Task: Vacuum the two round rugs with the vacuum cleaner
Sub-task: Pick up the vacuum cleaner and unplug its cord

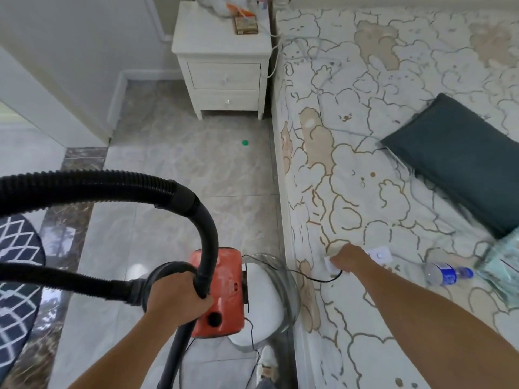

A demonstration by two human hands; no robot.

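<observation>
Left hand (177, 296) gripping vacuum cleaner (222, 293) beside bed edge (283, 192), open floor (182, 169) ahead

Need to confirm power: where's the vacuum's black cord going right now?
In the head view, the black cord runs right from the orange vacuum up onto the bed, ending under the right hand.

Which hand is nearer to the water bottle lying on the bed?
The right hand. It rests on the bed just left of the water bottle. The left hand holds the vacuum hose over the floor, farther away.
</observation>
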